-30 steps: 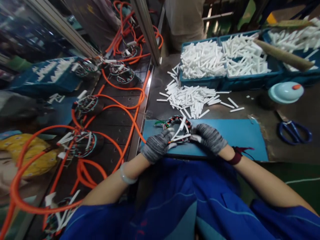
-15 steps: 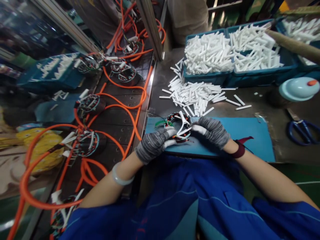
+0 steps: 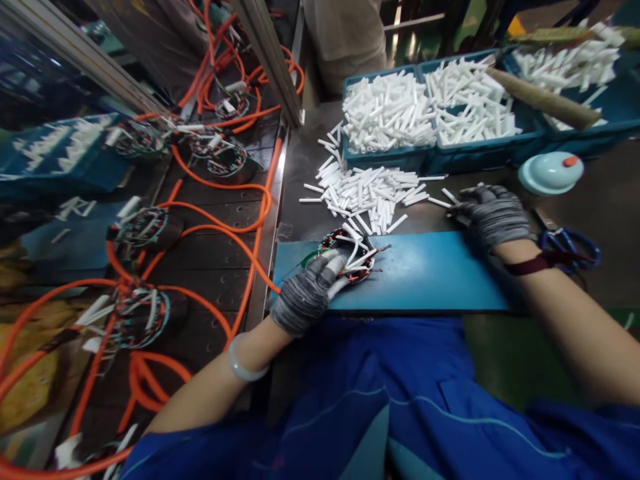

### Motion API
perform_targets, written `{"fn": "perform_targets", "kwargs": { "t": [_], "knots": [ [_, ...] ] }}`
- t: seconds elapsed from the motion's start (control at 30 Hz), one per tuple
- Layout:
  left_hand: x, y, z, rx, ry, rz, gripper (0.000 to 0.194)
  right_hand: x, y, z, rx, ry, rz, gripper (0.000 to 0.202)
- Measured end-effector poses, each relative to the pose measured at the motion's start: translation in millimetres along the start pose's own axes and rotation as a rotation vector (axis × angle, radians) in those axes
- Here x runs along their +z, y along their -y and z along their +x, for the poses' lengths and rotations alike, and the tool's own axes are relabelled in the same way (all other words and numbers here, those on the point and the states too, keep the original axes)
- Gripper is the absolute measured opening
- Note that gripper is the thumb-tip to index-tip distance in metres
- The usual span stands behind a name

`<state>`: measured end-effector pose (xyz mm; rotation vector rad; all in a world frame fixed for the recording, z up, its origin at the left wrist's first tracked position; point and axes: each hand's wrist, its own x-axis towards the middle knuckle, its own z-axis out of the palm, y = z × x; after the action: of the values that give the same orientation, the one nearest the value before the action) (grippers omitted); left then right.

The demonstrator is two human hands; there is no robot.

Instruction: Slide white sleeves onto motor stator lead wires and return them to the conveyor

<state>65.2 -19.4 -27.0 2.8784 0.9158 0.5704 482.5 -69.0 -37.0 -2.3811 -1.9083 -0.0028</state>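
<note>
A round wire coil (image 3: 371, 261) with white sleeves and loose wire ends lies on the blue mat (image 3: 425, 273). My gloved left hand (image 3: 310, 287) grips its left side, fingers wrapped on the rim. To the right, my gloved right hand (image 3: 493, 213) is over the dark table beyond the mat, fingers bent together near two loose white tubes (image 3: 440, 202); what its fingertips hold, if anything, is hidden. A pile of white tubes (image 3: 370, 193) lies behind the coil.
Blue bins (image 3: 390, 160) of white tubes stand at the back. A light-blue-lidded container (image 3: 550, 173) and blue-handled scissors (image 3: 570, 247) are at the right. Orange cables (image 3: 225, 230) and more coils (image 3: 150, 317) cover the left bench, beyond a metal post (image 3: 273, 60).
My right hand has left the coil and moved right and away from me, to the loose tubes. My left hand stays on the coil. The camera view has shifted right.
</note>
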Motion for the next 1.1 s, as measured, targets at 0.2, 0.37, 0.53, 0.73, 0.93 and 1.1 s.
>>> {"fn": "perform_targets", "kwargs": {
  "t": [0.2, 0.37, 0.53, 0.73, 0.93, 1.1],
  "knots": [
    [-13.6, -3.1, -3.7, 0.157, 0.074, 0.124, 0.046, 4.2, 44.6, -22.0, -0.043, -0.211, 0.381, 0.029],
    [-22.6, -3.6, 0.7, 0.281, 0.022, 0.176, 0.052, -0.6, 108.3, -47.8, -0.062, -0.137, 0.979, 0.021],
    [-24.3, -5.8, 1.0, 0.251, 0.077, 0.187, 0.048, 8.6, 114.7, -35.9, -0.158, 0.051, 1.237, 0.024],
    [-13.4, 2.3, 3.4, 0.223, 0.159, 0.016, 0.046, 1.3, 126.7, -26.5, -0.463, 0.087, 0.869, 0.034],
    [-1.9, 8.6, 12.0, 0.209, 0.192, -0.101, 0.041, 1.3, 137.1, -16.9, -0.325, 0.390, 0.974, 0.063],
    [-0.9, 7.8, 12.3, 0.230, 0.160, -0.059, 0.040, 0.1, 136.8, -12.1, -0.425, 0.322, 0.987, 0.052]
  ]
}}
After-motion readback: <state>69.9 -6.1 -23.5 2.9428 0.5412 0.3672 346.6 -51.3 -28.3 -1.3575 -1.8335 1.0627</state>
